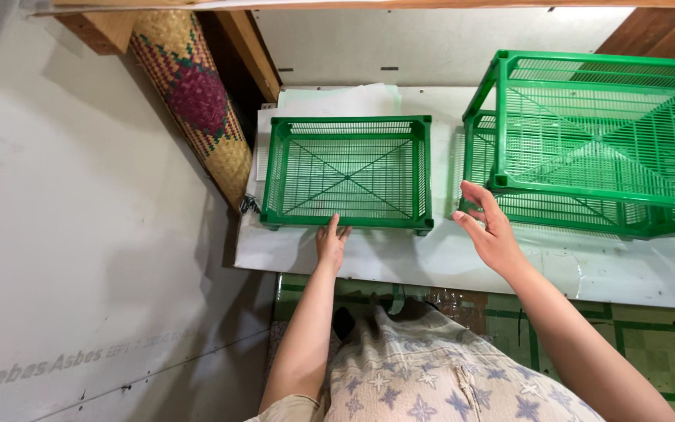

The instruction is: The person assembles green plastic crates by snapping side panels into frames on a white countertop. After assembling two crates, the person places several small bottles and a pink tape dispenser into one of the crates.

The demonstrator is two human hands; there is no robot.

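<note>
Left hand lying fingers together at small green crate's six-o'clock rim. Right hand, fingers loosely spread, hovering toward stacked green crates at three o'clock, holding nothing.

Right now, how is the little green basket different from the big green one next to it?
The small basket is one low tray; the big rack rises higher, in stacked tiers. The left hand touches the small basket's front rim, while the right hand is at the big rack's corner. Both are green plastic mesh with crossed braces, on the white sheet.
</note>
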